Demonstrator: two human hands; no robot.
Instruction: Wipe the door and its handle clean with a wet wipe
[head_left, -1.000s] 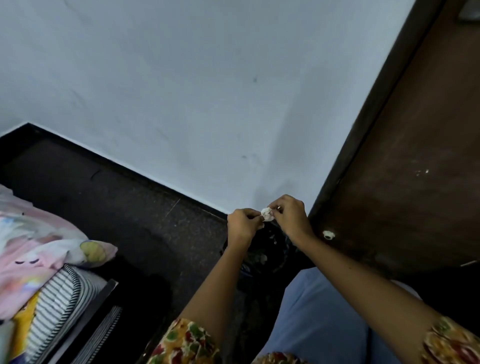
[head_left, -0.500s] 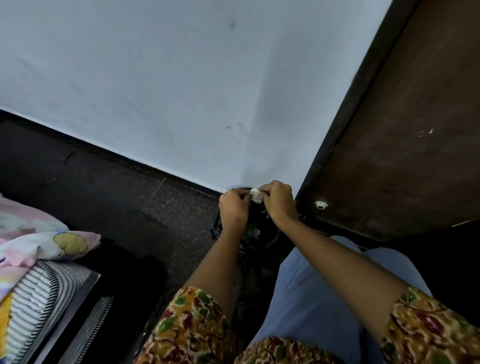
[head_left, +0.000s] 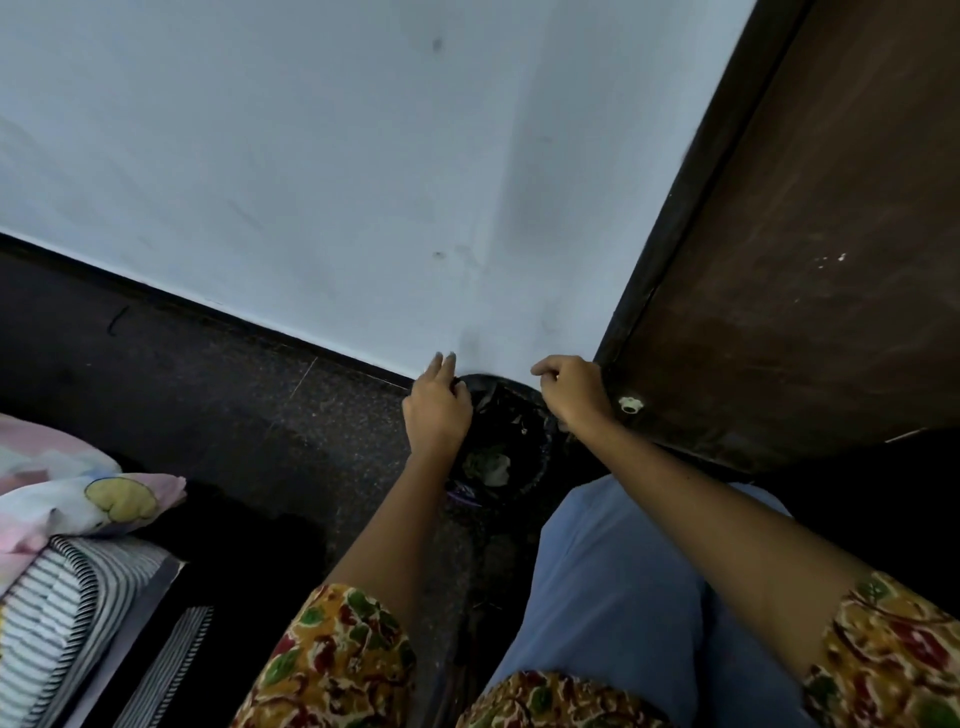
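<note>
The brown wooden door (head_left: 810, 249) stands at the right in its dark frame; its handle is out of view. My left hand (head_left: 436, 413) hovers over the left rim of a black bin (head_left: 540, 462), fingers spread and holding nothing. My right hand (head_left: 571, 395) is over the bin's right rim, close to the door's bottom corner, with its fingers curled in and nothing visible in them. Pale crumpled wads (head_left: 488, 465) lie inside the bin; I cannot tell which one is the wipe.
A white wall (head_left: 311, 171) meets the dark speckled floor (head_left: 234, 415) in front of me. A small white stopper (head_left: 630, 404) sits low on the door. A pillow and striped bedding (head_left: 67, 561) lie at the lower left. My blue-trousered knee (head_left: 613, 582) is below the bin.
Both hands pinched a small white wad together over the bin; now they have moved apart and the wad is no longer between them. The view has tilted slightly downward.
</note>
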